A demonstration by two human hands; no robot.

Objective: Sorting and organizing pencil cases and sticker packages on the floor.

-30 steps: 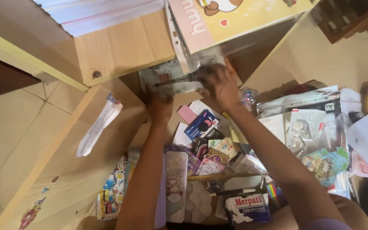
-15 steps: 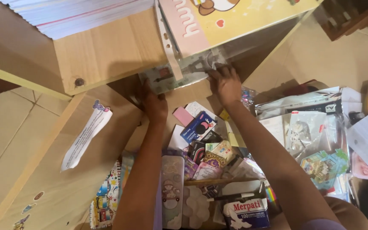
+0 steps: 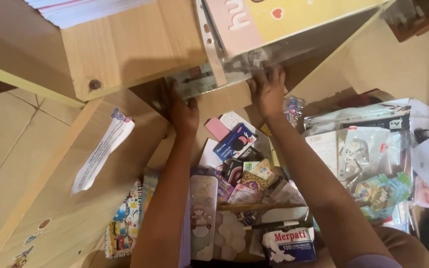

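Note:
Both my arms reach forward into a wooden shelf (image 3: 125,49). My left hand (image 3: 183,113) grips the left end of a clear plastic sleeve (image 3: 202,82) in the shadow under the shelf board. My right hand (image 3: 266,92) has its fingers on the sleeve's right part, just under a pink and yellow book (image 3: 274,20) that leans in the shelf. A white punched strip (image 3: 210,42) runs along the book's left edge. My fingertips are partly hidden by the glare on the plastic.
Below my arms lies a heap of small stationery: a blue card (image 3: 234,141), a pink pad (image 3: 217,128), a long tin case (image 3: 203,213) and a white carton (image 3: 289,244). Plastic packets (image 3: 373,149) pile up at right. A paper slip (image 3: 103,149) rests on a wooden board.
Both hands have moved the plastic sleeve up and deeper under the shelf, beneath the book. The view has drawn closer to the shelf.

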